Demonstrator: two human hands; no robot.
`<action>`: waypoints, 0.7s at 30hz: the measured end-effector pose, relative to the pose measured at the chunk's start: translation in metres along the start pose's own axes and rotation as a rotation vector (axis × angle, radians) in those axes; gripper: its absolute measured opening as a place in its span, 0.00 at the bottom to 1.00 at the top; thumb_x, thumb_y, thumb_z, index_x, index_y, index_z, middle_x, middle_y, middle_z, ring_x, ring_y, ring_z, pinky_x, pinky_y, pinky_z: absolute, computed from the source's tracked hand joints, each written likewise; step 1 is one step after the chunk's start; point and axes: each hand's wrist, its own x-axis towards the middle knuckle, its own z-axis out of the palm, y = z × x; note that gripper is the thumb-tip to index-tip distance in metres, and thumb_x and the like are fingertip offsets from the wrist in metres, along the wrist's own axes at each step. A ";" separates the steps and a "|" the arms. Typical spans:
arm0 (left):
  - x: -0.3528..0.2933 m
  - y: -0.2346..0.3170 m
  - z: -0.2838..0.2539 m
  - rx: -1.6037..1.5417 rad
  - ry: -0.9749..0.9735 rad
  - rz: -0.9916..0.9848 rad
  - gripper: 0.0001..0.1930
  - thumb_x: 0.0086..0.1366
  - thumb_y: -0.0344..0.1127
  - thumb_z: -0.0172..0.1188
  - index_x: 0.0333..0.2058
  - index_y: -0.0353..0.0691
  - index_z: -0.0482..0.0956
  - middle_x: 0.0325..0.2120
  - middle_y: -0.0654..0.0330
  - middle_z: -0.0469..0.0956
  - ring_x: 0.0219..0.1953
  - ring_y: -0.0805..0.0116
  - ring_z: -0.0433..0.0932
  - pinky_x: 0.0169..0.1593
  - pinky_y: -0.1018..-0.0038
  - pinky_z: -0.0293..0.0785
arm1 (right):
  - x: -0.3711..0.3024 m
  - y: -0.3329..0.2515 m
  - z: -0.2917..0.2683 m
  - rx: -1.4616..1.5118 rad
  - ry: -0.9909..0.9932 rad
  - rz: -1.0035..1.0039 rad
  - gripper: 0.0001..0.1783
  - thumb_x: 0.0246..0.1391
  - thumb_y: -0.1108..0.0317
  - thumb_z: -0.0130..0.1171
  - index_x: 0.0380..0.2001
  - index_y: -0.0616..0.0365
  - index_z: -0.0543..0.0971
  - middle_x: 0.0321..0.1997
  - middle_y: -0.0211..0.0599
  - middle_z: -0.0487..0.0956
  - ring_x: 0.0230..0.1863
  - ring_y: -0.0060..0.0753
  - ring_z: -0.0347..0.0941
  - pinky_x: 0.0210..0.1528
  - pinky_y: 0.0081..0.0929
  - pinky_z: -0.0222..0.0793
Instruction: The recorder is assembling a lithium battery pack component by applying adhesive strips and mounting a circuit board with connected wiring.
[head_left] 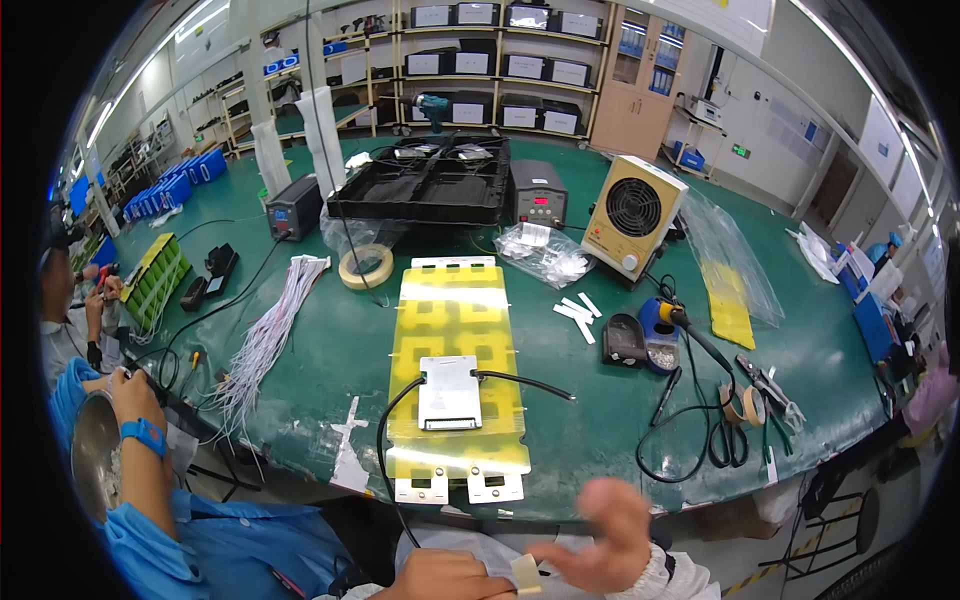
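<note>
My left hand (445, 577) is closed at the bottom edge, around the lower end of a black cable (384, 440); its fingertips are partly cut off. A small cream piece of tape (526, 574) sticks up beside those fingers, seemingly at the cable's end. My right hand (605, 540) is just right of the tape, fingers apart, one fingertip close to it; contact is unclear. The cable comes from a flat silver module (449, 392), which lies on a yellow, film-covered battery pack (455, 310). A second black cable (530, 382) runs from the module to the right.
Right of the pack are a soldering iron holder (660, 325), scissors (728, 440), pliers (770, 390) and an ionizing fan (635, 218). White wires (275, 335), a tape roll (366, 266) and a black tray (420, 190) lie left and behind. A co-worker's arm (145, 450) is close at left.
</note>
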 end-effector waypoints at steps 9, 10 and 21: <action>0.004 -0.002 0.013 0.606 0.321 0.290 0.12 0.45 0.30 0.71 0.32 0.42 0.83 0.17 0.66 0.66 0.17 0.69 0.67 0.20 0.71 0.61 | -0.050 -0.031 -0.015 0.574 -0.086 0.931 0.12 0.55 0.70 0.66 0.41 0.65 0.80 0.46 0.46 0.78 0.51 0.44 0.71 0.49 0.38 0.68; 0.005 -0.003 0.012 0.614 0.319 0.295 0.12 0.45 0.30 0.71 0.31 0.42 0.83 0.17 0.67 0.66 0.18 0.69 0.67 0.20 0.71 0.61 | -0.038 -0.032 -0.008 0.695 -0.068 0.970 0.10 0.54 0.72 0.66 0.38 0.65 0.81 0.45 0.45 0.78 0.51 0.43 0.71 0.50 0.39 0.67; -0.002 -0.004 0.008 0.149 0.255 0.073 0.05 0.53 0.28 0.68 0.30 0.37 0.81 0.18 0.58 0.72 0.19 0.61 0.71 0.22 0.67 0.64 | -0.023 -0.015 0.002 0.659 -0.163 0.545 0.11 0.46 0.80 0.67 0.35 0.60 0.84 0.47 0.47 0.79 0.50 0.48 0.71 0.52 0.41 0.64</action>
